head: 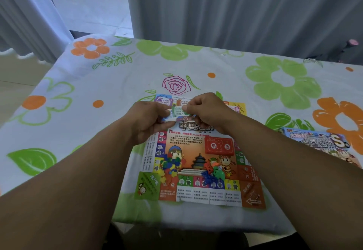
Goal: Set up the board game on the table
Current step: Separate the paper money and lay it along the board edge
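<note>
A colourful paper game board [198,192] lies flat on the table with the flowered cloth [110,84]. Above the board's far half, my left hand [149,120] and my right hand [204,110] both hold a small stack of paper play money [177,112], green note on top; the right thumb and fingers pinch its right end. A red card deck [219,145] sits on the board's centre right. Two heaps of small plastic pieces lie on the board: a mixed-colour one [170,166] at the left, and orange, blue and green ones [213,171] to the right.
The game's box lid [322,143] lies on the table at the right, beyond my right forearm. Grey curtains [235,10] hang behind the table's far edge. The table's near edge runs just below the board.
</note>
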`<state>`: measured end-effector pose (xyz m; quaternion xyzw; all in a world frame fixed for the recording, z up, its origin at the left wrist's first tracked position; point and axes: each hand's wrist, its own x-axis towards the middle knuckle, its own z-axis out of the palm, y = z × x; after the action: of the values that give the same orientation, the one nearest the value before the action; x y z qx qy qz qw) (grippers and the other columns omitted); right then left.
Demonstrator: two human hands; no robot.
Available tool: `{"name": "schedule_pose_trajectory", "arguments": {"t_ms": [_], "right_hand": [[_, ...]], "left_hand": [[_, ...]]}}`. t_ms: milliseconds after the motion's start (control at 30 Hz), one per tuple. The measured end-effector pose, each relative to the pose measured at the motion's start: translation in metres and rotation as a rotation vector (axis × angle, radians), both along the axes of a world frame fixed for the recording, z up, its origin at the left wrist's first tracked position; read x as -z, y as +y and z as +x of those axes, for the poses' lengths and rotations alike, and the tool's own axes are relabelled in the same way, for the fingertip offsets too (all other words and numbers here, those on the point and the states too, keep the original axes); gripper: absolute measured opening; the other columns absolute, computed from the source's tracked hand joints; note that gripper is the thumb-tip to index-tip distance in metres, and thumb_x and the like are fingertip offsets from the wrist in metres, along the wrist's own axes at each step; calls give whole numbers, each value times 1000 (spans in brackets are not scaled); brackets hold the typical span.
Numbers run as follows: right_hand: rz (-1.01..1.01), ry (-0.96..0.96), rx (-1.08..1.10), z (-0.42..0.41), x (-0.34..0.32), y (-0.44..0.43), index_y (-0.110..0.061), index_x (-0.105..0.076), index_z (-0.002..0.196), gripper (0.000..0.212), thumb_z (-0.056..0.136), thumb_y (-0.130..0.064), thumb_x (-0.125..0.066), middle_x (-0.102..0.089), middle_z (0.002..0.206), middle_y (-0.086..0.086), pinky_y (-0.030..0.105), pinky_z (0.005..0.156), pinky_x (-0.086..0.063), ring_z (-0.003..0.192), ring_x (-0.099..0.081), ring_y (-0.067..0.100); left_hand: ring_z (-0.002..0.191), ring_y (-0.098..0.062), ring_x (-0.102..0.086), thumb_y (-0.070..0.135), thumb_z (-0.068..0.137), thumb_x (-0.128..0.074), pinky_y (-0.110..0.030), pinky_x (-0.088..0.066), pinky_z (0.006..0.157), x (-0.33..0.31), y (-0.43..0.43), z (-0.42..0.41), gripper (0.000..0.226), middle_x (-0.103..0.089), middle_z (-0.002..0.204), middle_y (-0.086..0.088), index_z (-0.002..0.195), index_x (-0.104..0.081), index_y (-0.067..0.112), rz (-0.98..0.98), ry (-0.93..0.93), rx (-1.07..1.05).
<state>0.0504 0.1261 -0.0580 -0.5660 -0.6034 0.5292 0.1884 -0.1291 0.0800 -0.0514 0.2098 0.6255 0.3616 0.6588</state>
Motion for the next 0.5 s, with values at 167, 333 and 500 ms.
{"name": "schedule_pose_trajectory", "arguments": {"t_ms": [167, 333, 500], "right_hand": [[-18, -10, 125, 3, 8, 4, 3, -66, 91, 21, 93, -17, -70, -56, 68, 8, 25, 44, -38, 49, -43, 16], [-75, -121, 53, 3, 16, 2, -3, -66, 81, 20, 89, -19, -76, -64, 67, 9, 22, 42, -38, 48, -47, 15], [-19, -204, 7, 1, 17, 2, 3, -69, 84, 27, 84, -21, -81, -64, 71, 11, 24, 46, -40, 54, -50, 18]], "left_hand": [[87, -37, -74, 0, 96, -60, -34, -64, 64, 3, -4, -14, 10, -71, 106, -24, 103, -67, -2, -13, 58, -29], [89, -39, -73, 1, 96, -60, -29, -61, 53, 2, -6, -21, 9, -70, 106, -25, 102, -66, -3, -22, 44, -45], [91, -39, -72, 2, 95, -63, -32, -63, 61, 5, -4, -23, 10, -70, 108, -25, 103, -65, -3, -12, 58, -85]]}}
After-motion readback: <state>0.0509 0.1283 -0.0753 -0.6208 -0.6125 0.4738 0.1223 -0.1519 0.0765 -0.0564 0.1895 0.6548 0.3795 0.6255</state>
